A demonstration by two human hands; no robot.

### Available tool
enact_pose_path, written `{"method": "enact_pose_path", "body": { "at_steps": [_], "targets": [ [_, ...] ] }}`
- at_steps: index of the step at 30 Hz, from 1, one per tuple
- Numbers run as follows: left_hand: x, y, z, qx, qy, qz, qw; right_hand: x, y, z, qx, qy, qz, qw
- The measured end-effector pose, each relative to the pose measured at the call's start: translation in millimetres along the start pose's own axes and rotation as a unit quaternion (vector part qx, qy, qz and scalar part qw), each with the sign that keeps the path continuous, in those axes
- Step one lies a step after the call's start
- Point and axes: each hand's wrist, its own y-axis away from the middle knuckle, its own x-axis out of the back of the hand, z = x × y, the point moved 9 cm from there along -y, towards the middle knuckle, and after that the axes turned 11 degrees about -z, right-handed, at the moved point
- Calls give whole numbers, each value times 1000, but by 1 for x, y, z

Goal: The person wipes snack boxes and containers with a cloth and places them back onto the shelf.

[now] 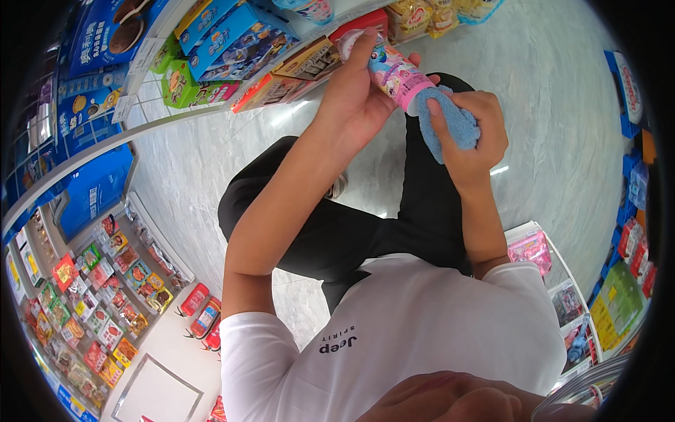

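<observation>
My left hand grips a pink printed plastic cup-shaped container with a clear lid, tilted, its lid end towards the shelf. A blue terry cloth is pinched in my right hand, folded against the container's pale lower end. The cloth covers part of that end. Both hands are above my bent knees, near the front of the snack shelf. Another printed cup stands on the shelf beyond them.
Blue snack boxes, green boxes and flat chocolate-coloured boxes line the white wire shelf. Bagged snacks lie further along. Fire extinguishers stand at lower left, near hanging packets. Another wire rack is at right.
</observation>
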Motion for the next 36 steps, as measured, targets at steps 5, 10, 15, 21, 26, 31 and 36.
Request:
{"method": "enact_pose_path", "body": {
  "at_steps": [5,10,15,21,26,31,36],
  "targets": [
    [0,2,3,-15,-5,0,1000,-19,5,-19,53,-67,-96,992],
    [-7,3,20,-59,-42,-26,997,-16,20,4,-11,-36,-86,996],
    [-18,10,24,-51,-137,-67,987,2,38,47,-47,60,-146,986],
    [-35,16,27,-134,-455,-119,872,49,24,107,-354,-162,116,914],
    [-43,21,8,-148,-474,-180,849,17,-26,52,-203,-206,102,952],
    [-56,33,5,-133,-459,-214,852,8,-36,49,-199,-261,58,943],
    [-57,42,9,-67,-463,-211,858,-12,-31,58,-269,-363,33,892]
  ]
}}
